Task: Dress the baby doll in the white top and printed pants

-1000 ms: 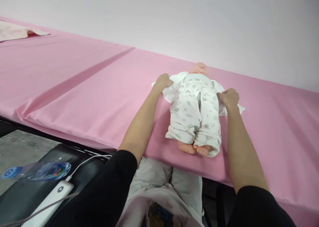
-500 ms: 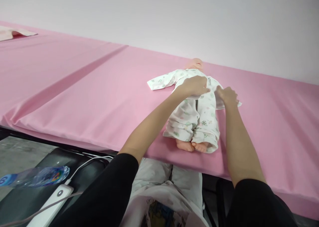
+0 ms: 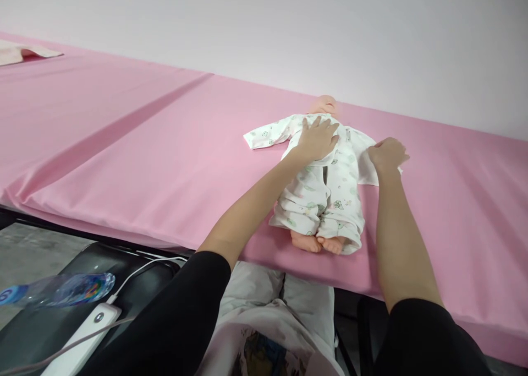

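A baby doll lies on its back, bare feet towards me and head at the far side. It wears a white printed baby outfit, with one sleeve stretched out to the left. My left hand rests flat on the doll's chest, its fingers spread over the cloth. To the right, my right hand is closed on the edge of the other sleeve, pulling the white cloth outwards. The fingertips of that hand are partly hidden.
A pink padded table cover runs under the doll to a pale wall. Far left lies a light folded cloth. On a black chair beside me are a plastic bottle and a white device with a cable.
My left hand has opened out from a curled grip and now lies flat on the chest. My right hand has moved slightly right, drawing the sleeve outwards.
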Motion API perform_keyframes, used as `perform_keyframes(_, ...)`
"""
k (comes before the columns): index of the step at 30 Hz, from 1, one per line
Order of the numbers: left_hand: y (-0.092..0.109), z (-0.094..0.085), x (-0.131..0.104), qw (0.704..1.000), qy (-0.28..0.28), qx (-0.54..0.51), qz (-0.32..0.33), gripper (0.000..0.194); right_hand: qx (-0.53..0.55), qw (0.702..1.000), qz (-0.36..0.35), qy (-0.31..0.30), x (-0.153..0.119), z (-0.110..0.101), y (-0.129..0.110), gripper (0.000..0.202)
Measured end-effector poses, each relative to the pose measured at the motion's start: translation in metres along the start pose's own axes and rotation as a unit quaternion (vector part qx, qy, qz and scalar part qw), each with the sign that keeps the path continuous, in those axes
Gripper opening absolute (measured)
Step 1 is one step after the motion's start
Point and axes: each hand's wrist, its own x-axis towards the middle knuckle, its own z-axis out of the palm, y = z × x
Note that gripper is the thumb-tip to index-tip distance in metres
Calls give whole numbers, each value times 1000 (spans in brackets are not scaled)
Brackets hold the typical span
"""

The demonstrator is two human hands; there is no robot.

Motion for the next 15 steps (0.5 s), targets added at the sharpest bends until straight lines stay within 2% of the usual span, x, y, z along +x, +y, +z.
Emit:
perform_keyframes(3, 0, 2, 2, 999, 9, 20, 39, 44, -20, 997, -70, 6, -4, 1, -9, 30)
perform_keyframes(6, 0, 4, 3, 998, 13, 34, 44, 44, -39, 991, -123, -41, -16, 1, -20, 39)
perform_keyframes(8, 0, 4, 3, 998, 15, 40, 41, 43, -36, 988, -133, -68, -23, 2, -25, 43)
perform_keyframes(10, 0, 4, 3, 998, 18, 39, 37, 42, -25, 992, -111, -58, -26, 3, -25, 44)
perform_keyframes(15, 0, 4, 2, 998, 23, 37, 34, 41, 4, 999, 36, -6, -20, 10, -7, 48)
